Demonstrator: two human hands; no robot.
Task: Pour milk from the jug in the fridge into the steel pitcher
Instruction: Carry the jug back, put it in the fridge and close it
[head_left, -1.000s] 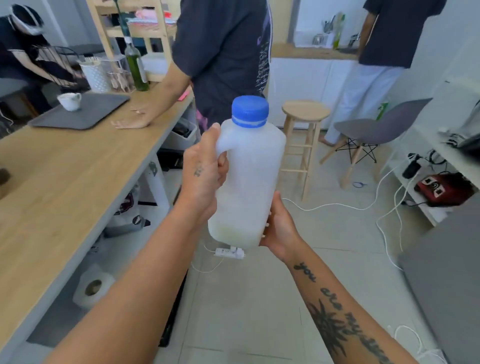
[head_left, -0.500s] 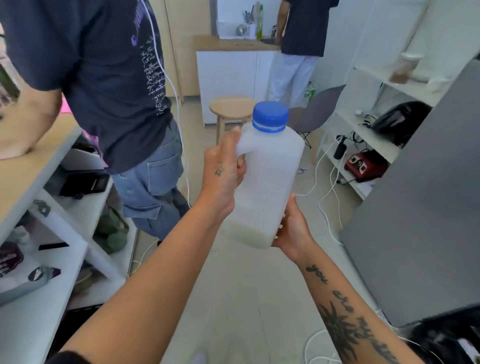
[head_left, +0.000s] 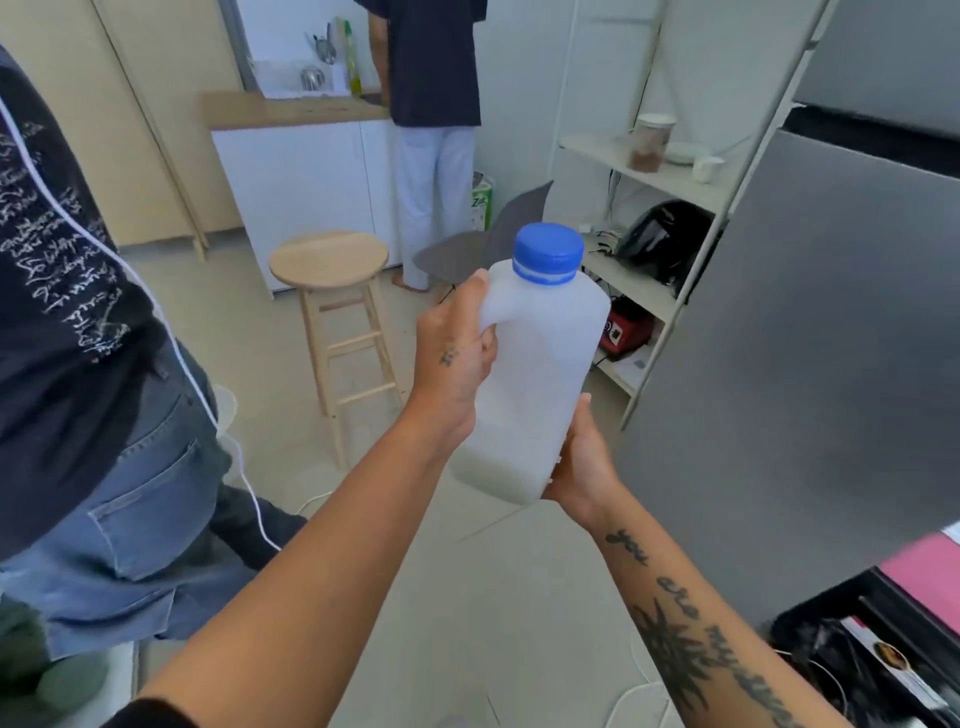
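Pale floor tiles fill the kitchen, with a tall grey fridge (head_left: 831, 364) shut at 3 o'clock and a round wooden stool (head_left: 330, 260) at 11 o'clock. At the centre the translucent white plastic jug (head_left: 535, 374) stands nearly upright in mid-air, held clear of every surface. The left hand (head_left: 452, 364) grips its moulded handle below the neck, and the right hand (head_left: 582, 467) cups the bottom corner, thumb up the side.

The jug is out of the fridge, so fetching looks done. Its blue screw cap (head_left: 548, 254) is on and only a shallow layer of milk lies at the bottom. No steel pitcher is in view, so whether the pour is finished or yet to come cannot be told.

The jug bears no label. The right forearm's tattoo (head_left: 670, 587) reads "you are my", then runs out of frame. White script on the dark T-shirt (head_left: 57, 234) at 9 o'clock is illegible.
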